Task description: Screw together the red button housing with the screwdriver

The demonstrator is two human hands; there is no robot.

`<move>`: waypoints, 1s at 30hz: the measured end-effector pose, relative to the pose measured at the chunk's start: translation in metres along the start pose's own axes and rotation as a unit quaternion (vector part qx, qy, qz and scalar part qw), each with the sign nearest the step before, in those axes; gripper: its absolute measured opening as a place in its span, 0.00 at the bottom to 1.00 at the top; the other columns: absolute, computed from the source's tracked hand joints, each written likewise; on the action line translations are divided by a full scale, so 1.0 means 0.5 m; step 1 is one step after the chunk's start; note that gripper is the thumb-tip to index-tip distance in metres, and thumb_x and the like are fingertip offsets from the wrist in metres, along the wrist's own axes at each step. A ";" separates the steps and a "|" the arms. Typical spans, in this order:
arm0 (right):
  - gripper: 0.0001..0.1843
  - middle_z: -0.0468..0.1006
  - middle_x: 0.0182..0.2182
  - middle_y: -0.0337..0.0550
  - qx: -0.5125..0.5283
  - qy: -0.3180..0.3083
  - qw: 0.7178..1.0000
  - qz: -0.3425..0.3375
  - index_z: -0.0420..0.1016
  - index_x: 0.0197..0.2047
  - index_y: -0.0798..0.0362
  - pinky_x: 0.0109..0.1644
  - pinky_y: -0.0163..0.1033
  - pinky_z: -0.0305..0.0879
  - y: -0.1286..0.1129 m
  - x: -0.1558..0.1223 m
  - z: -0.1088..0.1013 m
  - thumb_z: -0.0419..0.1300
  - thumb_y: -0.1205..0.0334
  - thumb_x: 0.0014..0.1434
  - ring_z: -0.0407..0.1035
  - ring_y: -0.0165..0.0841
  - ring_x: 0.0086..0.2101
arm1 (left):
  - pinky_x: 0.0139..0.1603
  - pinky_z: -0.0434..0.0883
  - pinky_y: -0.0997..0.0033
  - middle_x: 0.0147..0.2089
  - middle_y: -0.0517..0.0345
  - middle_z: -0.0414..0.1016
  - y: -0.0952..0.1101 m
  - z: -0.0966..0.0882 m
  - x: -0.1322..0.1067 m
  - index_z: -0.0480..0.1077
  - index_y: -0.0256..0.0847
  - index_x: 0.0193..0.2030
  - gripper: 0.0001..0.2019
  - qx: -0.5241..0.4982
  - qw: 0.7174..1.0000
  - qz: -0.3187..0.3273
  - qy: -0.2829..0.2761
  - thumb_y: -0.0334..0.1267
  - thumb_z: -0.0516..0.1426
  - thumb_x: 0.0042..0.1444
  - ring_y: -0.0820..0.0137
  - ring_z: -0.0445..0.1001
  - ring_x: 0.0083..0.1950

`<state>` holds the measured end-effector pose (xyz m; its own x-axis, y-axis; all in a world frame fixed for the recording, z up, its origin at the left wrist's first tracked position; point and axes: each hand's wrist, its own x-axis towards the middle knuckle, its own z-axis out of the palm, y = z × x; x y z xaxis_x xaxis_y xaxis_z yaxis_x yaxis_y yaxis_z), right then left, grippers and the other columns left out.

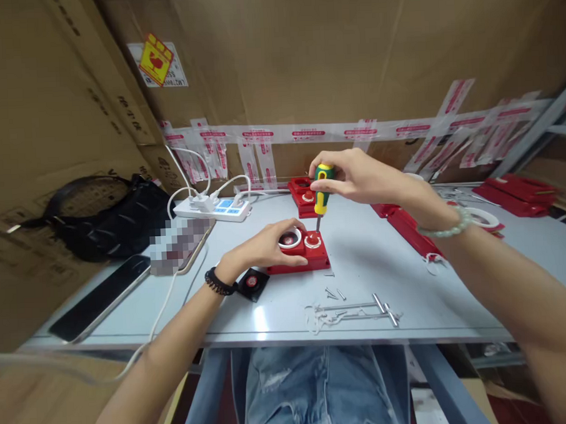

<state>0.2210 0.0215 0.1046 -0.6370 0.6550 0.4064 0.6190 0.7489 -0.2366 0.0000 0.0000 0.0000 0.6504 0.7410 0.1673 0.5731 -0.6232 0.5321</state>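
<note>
My left hand (270,245) grips a red box-shaped housing (308,259) that lies on the table, thumb along its near side. A white ring (290,238) and a red round knob-like part with a white surround (313,240) sit on its top. In my right hand (349,175) is a green and yellow screwdriver (322,198), held upright. Its tip meets or hovers just over the housing's far right corner; I cannot tell which. Several loose screws (333,293) lie in front of the housing. A black square piece with a red centre (252,284) rests by my left wrist.
Two metal T-shaped rods (362,308) with white strands lie near the front edge. Another red housing (304,202) stands behind, and more red parts (410,231) lie to the right. At left are a power strip (224,208), phones (101,298), a white cable (163,311) and a black bag (109,222).
</note>
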 end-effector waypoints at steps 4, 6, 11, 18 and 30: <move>0.14 0.69 0.20 0.39 -0.031 0.124 0.989 0.079 0.67 0.28 0.52 0.30 0.38 0.56 -0.009 0.008 0.039 0.62 0.51 0.54 0.64 0.32 0.24 | 0.44 0.67 0.67 0.47 0.56 0.72 0.000 0.000 0.001 0.64 0.43 0.50 0.26 0.001 1.000 0.000 0.000 0.51 0.64 0.46 0.65 0.70 0.43; 0.17 0.67 0.19 0.38 -0.025 0.188 0.975 0.117 0.63 0.25 0.52 0.28 0.37 0.54 -0.004 0.008 0.058 0.62 0.50 0.54 0.62 0.31 0.22 | 0.44 0.67 0.67 0.47 0.56 0.72 0.000 0.000 0.001 0.64 0.43 0.50 0.26 0.003 1.000 0.000 0.003 0.51 0.64 0.46 0.65 0.70 0.44; 0.17 0.66 0.18 0.36 0.012 0.244 0.962 0.119 0.61 0.22 0.52 0.27 0.36 0.54 0.018 0.000 0.069 0.60 0.52 0.55 0.60 0.28 0.21 | 0.45 0.67 0.67 0.48 0.55 0.72 -0.001 0.000 0.000 0.64 0.43 0.51 0.27 -0.003 1.000 0.005 0.004 0.51 0.63 0.47 0.65 0.70 0.45; 0.10 0.66 0.19 0.35 0.133 0.400 0.898 0.127 0.66 0.26 0.50 0.23 0.34 0.59 0.024 -0.031 0.022 0.57 0.57 0.56 0.62 0.26 0.19 | 0.45 0.67 0.67 0.48 0.55 0.72 -0.001 -0.001 0.001 0.64 0.43 0.51 0.27 0.001 1.000 0.002 0.003 0.51 0.63 0.46 0.65 0.70 0.44; 0.10 0.67 0.12 0.33 0.239 0.267 0.887 0.291 0.69 0.25 0.53 0.16 0.31 0.57 0.049 -0.240 0.110 0.58 0.58 0.55 0.64 0.27 0.13 | 0.49 0.67 0.64 0.50 0.54 0.71 -0.002 -0.002 -0.002 0.64 0.45 0.52 0.27 0.014 1.000 -0.006 -0.007 0.53 0.62 0.48 0.62 0.70 0.48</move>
<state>0.2875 -0.0333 0.0015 0.1134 0.8990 0.4230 0.4240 0.3412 -0.8389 -0.0016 0.0003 0.0001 0.6506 0.7446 0.1492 0.5944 -0.6216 0.5102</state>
